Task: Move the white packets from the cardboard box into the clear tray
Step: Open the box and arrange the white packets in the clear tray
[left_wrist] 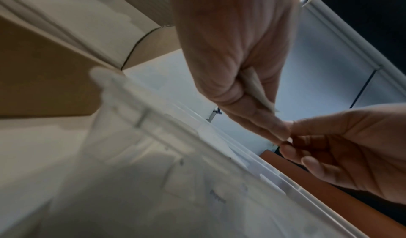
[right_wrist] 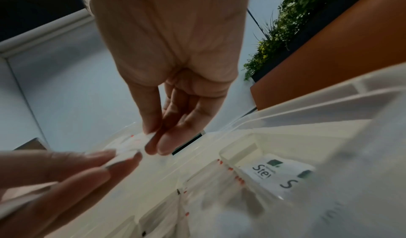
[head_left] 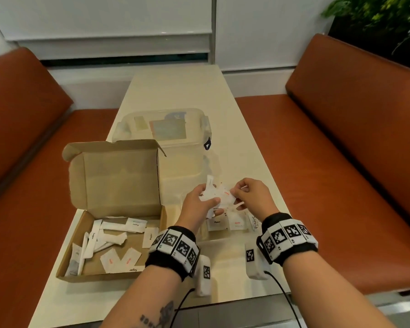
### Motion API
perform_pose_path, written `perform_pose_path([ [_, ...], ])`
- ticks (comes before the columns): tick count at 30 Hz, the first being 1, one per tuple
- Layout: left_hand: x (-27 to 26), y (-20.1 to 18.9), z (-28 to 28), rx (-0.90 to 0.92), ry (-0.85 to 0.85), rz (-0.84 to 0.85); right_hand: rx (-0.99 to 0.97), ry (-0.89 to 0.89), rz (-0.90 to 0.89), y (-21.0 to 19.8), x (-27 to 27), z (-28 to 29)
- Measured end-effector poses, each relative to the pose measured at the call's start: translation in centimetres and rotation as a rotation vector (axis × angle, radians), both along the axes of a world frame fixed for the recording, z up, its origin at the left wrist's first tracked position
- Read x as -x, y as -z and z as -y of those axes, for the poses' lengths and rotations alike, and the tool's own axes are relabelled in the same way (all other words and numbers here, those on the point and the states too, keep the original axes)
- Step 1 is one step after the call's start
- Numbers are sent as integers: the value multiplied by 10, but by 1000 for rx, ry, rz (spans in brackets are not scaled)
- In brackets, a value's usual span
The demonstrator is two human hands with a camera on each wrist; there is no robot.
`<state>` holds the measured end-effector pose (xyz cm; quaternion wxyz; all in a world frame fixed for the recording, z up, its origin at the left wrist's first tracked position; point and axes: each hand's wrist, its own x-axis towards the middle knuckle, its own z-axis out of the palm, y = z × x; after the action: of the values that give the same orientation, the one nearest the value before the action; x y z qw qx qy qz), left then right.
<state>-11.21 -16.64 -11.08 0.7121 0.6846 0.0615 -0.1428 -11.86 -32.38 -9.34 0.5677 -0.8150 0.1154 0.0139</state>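
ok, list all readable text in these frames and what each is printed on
"Stevia": white packet standing in the clear tray; cut to "Ste" and "S" in the right wrist view.
"Pepper": packet in the tray.
"Pepper": packet in the cardboard box.
"Sugar": packet by the box's front edge.
"Sugar": stick packet in the box.
Red print on other packets: too blurred.
Wristband squares: coded markers, tiny characters unreadable.

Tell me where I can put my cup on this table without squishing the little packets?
The far end of the table, beyond the clear lidded tub, is bare. There's also a bare strip along the near edge, in front of the cardboard box. It's crowded in the middle: box, clear tray, and the left hand and right hand holding packets.
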Motion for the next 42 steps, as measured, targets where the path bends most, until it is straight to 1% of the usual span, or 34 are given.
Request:
perform_pose_path([
  [3,-1,0,-1,14,-68,0,-20,3,17,0,2,7],
  [6,-3,0,-1,-25,-88,8,11,-64,33,-6,2,14],
  [9,0,-2,1,-54,-18,35,102,-195,-5,-15,-1,19],
  [12,3,-3,6,-57,72,50,168,-245,8,-19,-5,17],
  [14,5,-4,8,-60,63,68,174,-201,37,-18,-6,14],
  [16,3,-3,9,-162,5,122,73,-108,31,-13,-5,13],
  [17,3,-3,8,-185,-26,135,4,-71,4,-11,-4,12],
  [18,2,-4,7,-161,-58,135,-44,-56,-34,-8,-2,11],
  [20,2,-4,6,-120,-86,118,-72,-83,-85,-4,2,9],
  [22,4,-4,7,-131,-77,118,-117,-98,-62,-3,5,8],
  [24,6,-4,9,-118,-61,118,-154,-74,-36,-4,4,9],
  [26,8,-3,11,-137,-38,125,-165,-51,-21,-6,4,9],
  [29,10,-2,12,-142,-13,149,-131,-28,12,-7,3,9],
  [31,10,-2,11,-117,-13,151,-116,-18,26,-7,4,10],
  [34,12,-1,9,-145,-22,151,-92,22,56,-8,5,13],
  [35,12,1,8,-125,-29,131,-53,34,68,-8,5,15],
  [37,14,4,4,-64,-51,93,126,7,76,-8,4,19],
  [40,17,12,1,-54,-100,79,458,-191,-5,-5,4,20],
  [42,19,16,1,-68,-126,97,565,-305,-64,0,4,17],
])
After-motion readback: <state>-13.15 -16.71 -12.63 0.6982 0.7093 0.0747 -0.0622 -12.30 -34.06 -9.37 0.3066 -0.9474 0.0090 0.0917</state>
